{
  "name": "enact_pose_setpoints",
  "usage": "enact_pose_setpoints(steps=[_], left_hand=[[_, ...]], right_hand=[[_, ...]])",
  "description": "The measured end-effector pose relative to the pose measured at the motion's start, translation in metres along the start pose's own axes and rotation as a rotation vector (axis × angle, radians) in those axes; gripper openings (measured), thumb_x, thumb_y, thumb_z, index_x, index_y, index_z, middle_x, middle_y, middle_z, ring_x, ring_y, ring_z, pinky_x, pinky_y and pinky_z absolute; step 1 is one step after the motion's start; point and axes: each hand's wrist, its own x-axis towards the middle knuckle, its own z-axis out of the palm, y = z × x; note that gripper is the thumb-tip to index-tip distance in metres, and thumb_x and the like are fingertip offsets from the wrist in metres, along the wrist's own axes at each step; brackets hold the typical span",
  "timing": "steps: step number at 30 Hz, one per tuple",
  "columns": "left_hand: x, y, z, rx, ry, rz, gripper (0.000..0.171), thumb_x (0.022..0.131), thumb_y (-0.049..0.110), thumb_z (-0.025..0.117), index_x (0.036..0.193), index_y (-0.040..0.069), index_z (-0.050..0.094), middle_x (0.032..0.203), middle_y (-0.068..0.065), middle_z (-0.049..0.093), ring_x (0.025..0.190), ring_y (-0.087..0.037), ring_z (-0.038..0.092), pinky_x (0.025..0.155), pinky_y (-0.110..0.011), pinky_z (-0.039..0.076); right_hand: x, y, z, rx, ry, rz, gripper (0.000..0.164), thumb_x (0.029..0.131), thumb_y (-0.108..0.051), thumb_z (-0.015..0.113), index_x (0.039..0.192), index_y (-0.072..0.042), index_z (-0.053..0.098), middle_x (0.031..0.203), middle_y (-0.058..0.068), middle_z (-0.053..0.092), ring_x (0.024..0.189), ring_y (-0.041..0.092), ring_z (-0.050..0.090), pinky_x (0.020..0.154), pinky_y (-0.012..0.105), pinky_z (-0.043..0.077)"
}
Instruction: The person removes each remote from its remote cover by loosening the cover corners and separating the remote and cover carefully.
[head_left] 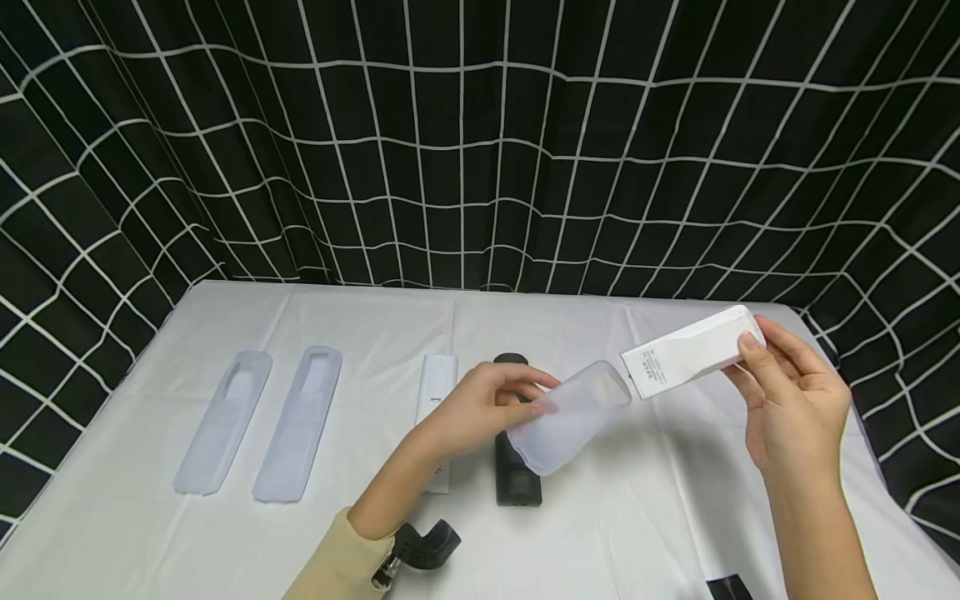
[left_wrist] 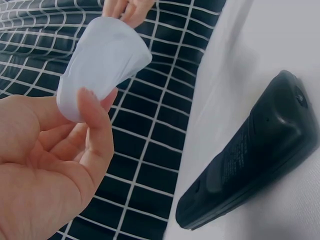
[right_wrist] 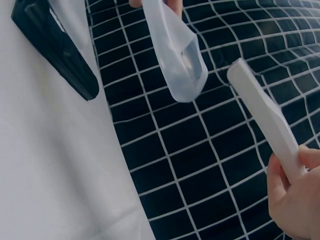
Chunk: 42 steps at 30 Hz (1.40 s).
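My left hand (head_left: 480, 408) pinches a translucent silicone remote cover (head_left: 573, 421) between thumb and fingers, above the table. The cover is tilted, one end towards the right. In my right hand (head_left: 802, 396) is a white remote control (head_left: 686, 354), gripped at its far end with small print facing up. Its free end points at the cover; in the right wrist view a gap shows between the remote (right_wrist: 265, 112) and the cover (right_wrist: 182, 65). Beneath the left hand lies a black remote control (head_left: 517, 483), partly hidden. Another white remote (head_left: 437, 379) lies partly behind the left forearm.
Two more translucent covers (head_left: 225, 425) lie side by side on the left of the white-clothed table (head_left: 360, 550). A black curtain with a white grid (head_left: 480, 175) hangs behind and at both sides. Dark wrist gear (head_left: 426, 546) sits at the left cuff.
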Motion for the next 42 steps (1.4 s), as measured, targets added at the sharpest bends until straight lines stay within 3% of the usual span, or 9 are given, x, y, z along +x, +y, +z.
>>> enact_pose_setpoints(steps=[10, 21, 30, 42], left_hand=[[-0.003, -0.008, -0.002, -0.058, 0.02, -0.025, 0.032, 0.095, 0.007, 0.067, 0.127, 0.005, 0.066, 0.108, -0.014, 0.073, 0.083, -0.01, 0.069, 0.075, -0.021, 0.056], [-0.01, -0.012, -0.006, -0.182, 0.063, -0.117, 0.046, 0.093, 0.003, 0.068, 0.137, 0.012, 0.06, 0.114, -0.01, 0.068, 0.089, -0.015, 0.071, 0.073, -0.027, 0.058], [-0.014, -0.019, -0.009, -0.231, 0.096, -0.087, 0.05, 0.093, 0.0, 0.066, 0.141, 0.009, 0.056, 0.11, -0.013, 0.066, 0.085, -0.017, 0.071, 0.078, -0.032, 0.061], [-0.021, -0.023, -0.019, -0.23, 0.15, -0.112, 0.052, 0.093, 0.002, 0.067, 0.142, 0.011, 0.055, 0.119, -0.016, 0.063, 0.088, -0.019, 0.072, 0.078, -0.036, 0.062]], right_hand=[[0.003, 0.001, -0.005, -0.006, -0.116, 0.022, 0.025, 0.086, 0.02, 0.065, 0.109, 0.01, 0.067, 0.097, 0.017, 0.069, 0.083, 0.022, 0.072, 0.067, 0.035, 0.063], [0.002, 0.006, -0.007, -0.088, -0.264, 0.04, 0.027, 0.087, 0.018, 0.065, 0.111, 0.008, 0.071, 0.095, 0.012, 0.07, 0.085, 0.019, 0.071, 0.073, 0.032, 0.062], [0.002, 0.012, -0.01, -0.16, -0.352, 0.092, 0.027, 0.088, 0.015, 0.066, 0.111, 0.003, 0.074, 0.098, 0.009, 0.07, 0.087, 0.015, 0.072, 0.076, 0.03, 0.061], [0.003, 0.023, -0.009, -0.227, -0.4, 0.209, 0.024, 0.09, 0.014, 0.064, 0.104, -0.003, 0.074, 0.094, 0.006, 0.073, 0.085, 0.014, 0.072, 0.076, 0.028, 0.062]])
